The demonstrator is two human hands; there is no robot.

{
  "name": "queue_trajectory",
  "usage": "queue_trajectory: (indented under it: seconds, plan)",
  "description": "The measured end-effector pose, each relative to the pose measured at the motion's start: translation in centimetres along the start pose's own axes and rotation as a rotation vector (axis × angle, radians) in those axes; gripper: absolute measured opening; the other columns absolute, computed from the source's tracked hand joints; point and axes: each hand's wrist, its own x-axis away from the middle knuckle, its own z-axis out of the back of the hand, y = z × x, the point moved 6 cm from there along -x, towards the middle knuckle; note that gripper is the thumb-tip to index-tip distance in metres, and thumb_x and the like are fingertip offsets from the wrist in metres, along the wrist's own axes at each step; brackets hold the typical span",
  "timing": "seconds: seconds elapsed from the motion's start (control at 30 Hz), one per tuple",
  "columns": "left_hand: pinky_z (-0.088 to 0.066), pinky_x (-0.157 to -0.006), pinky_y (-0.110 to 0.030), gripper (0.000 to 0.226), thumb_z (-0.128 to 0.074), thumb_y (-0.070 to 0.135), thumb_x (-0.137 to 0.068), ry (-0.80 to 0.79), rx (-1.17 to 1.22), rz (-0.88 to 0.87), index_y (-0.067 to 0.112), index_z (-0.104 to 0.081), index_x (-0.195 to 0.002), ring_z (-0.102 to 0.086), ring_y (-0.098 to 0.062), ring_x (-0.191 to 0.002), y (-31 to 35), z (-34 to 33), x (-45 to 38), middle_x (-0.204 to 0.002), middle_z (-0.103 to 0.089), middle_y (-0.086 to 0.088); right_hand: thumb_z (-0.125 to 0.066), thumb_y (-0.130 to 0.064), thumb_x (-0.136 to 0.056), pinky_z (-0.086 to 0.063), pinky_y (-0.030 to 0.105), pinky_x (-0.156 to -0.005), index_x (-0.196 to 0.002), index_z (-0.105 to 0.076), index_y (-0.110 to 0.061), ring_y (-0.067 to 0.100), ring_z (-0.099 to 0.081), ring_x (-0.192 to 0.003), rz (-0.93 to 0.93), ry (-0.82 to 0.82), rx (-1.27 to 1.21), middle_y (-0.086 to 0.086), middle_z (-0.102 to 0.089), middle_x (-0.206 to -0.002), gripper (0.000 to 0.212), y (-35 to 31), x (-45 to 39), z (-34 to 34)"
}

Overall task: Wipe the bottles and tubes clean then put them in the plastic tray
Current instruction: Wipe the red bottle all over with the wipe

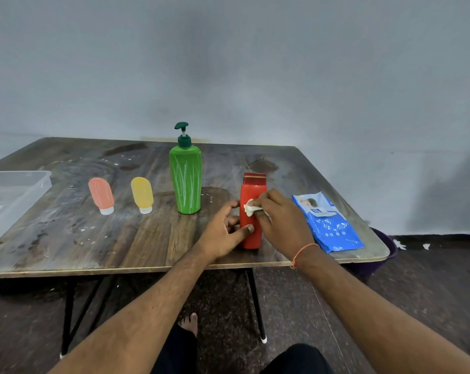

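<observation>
my left hand [223, 233] grips the red bottle [252, 211] low on its side, thumb and fingers curled round it, and it stands upright near the front edge of the table [120, 247]. my right hand [279, 220] pinches a crumpled white wipe [251, 209] and presses it against the bottle's front

the front edge runs just below my wrists; the right edge slants away past the blue wipes pack [328, 222], which lies flat just beside my right hand and close to that corner. the clear plastic tray [36, 184] sits at the far left, cut off by the frame, well apart from the red bottle. bare tabletop lies open in front of the tubes and the tray

counted: two bottles, the red one and one green pump bottle [186, 179] standing upright to its left; two tubes lying caps toward me, one pink tube [101, 195] and one yellow tube [142, 194]; one tray; one wipe; one pack
</observation>
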Motion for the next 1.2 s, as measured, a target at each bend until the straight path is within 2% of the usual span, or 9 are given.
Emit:
queue_trajectory:
  seconds: [0.07,0.27,0.37,0.5,0.57,0.73,0.9,1.0,1.2]
  plan:
    - [-0.061,-0.096,-0.051,0.059,-0.076,0.010,-0.095,-0.010,-0.009,-0.013,0.028,-0.045,-0.142,-0.076,-0.032,-0.103,0.2,-0.1,0.1,-0.110,-0.080,-0.010,-0.069,-0.004,-0.092,-0.058,0.042,-0.078,-0.111,-0.076,-0.012,0.028,-0.065,-0.093,0.040,0.032,0.060,0.004,-0.065,-0.108,0.022,-0.1,-1.3,0.4]
    - [-0.060,-0.094,-0.057,0.065,-0.078,0.016,-0.094,-0.010,-0.051,-0.010,0.023,-0.043,-0.149,-0.076,-0.035,-0.102,0.0,-0.2,0.3,-0.110,-0.081,-0.006,-0.062,-0.005,-0.091,-0.054,0.038,-0.074,-0.109,-0.078,-0.015,0.031,-0.064,-0.090,-0.001,0.217,0.119,0.007,-0.067,-0.104,0.026,0.8,-3.9,2.0]
    - [-0.059,-0.097,-0.059,0.062,-0.079,0.013,-0.093,0.013,-0.030,-0.014,0.022,-0.047,-0.145,-0.075,-0.033,-0.108,0.1,0.1,0.3,-0.113,-0.080,-0.006,-0.054,-0.016,-0.094,-0.056,0.041,-0.072,-0.108,-0.076,-0.017,0.030,-0.061,-0.092,0.141,0.073,0.169,0.005,-0.065,-0.110,0.027,0.1,-2.5,0.1]
    - [-0.058,-0.100,-0.052,0.061,-0.080,0.010,-0.091,0.057,-0.094,-0.089,0.020,-0.052,-0.144,-0.074,-0.020,-0.111,0.6,0.2,0.4,-0.118,-0.076,0.002,-0.072,-0.012,-0.086,-0.058,0.048,-0.066,-0.114,-0.073,-0.017,0.028,-0.057,-0.096,0.349,-0.155,0.338,0.004,-0.061,-0.111,0.028,-0.8,-0.4,-1.8]
    - [-0.059,-0.100,-0.049,0.063,-0.081,0.018,-0.090,0.074,-0.120,-0.095,0.025,-0.052,-0.144,-0.073,-0.017,-0.111,0.6,0.3,0.4,-0.118,-0.076,0.002,-0.079,-0.011,-0.084,-0.057,0.044,-0.066,-0.114,-0.074,-0.017,0.028,-0.058,-0.094,0.366,-0.104,0.356,0.004,-0.063,-0.109,0.032,-1.1,-1.3,-0.7]
    - [-0.062,-0.095,-0.045,0.069,-0.084,0.030,-0.088,0.098,-0.175,-0.066,0.039,-0.047,-0.145,-0.073,-0.007,-0.110,0.3,0.4,0.5,-0.120,-0.076,0.005,-0.071,-0.013,-0.094,-0.056,0.042,-0.064,-0.114,-0.074,-0.017,0.028,-0.056,-0.095,0.218,0.099,0.339,0.005,-0.065,-0.110,0.020,-0.9,-4.7,1.9]
    - [-0.061,-0.096,-0.042,0.065,-0.084,0.027,-0.089,0.116,-0.208,-0.102,0.032,-0.050,-0.145,-0.071,-0.005,-0.112,0.5,0.6,0.4,-0.122,-0.075,0.008,-0.078,-0.009,-0.086,-0.059,0.044,-0.072,-0.119,-0.073,-0.014,0.031,-0.061,-0.095,0.333,-0.047,0.296,0.006,-0.063,-0.114,0.033,-0.9,-2.7,-0.7]
    - [-0.057,-0.103,-0.042,0.065,-0.082,0.019,-0.086,0.110,-0.255,-0.183,0.029,-0.053,-0.143,-0.070,-0.008,-0.115,1.0,0.6,0.6,-0.124,-0.073,0.011,-0.066,-0.013,-0.090,-0.057,0.047,-0.069,-0.117,-0.072,-0.016,0.031,-0.061,-0.088,0.440,-0.175,0.301,0.006,-0.063,-0.111,0.028,-1.1,0.4,-2.7]
    - [-0.057,-0.103,-0.049,0.065,-0.080,0.035,-0.088,0.075,-0.200,-0.102,0.040,-0.049,-0.145,-0.070,-0.011,-0.118,0.6,0.3,0.3,-0.127,-0.074,0.006,-0.054,-0.012,-0.096,-0.057,0.043,-0.067,-0.118,-0.075,-0.015,0.030,-0.063,-0.088,0.330,-0.009,0.236,0.005,-0.067,-0.112,0.030,0.0,-1.2,-0.3]
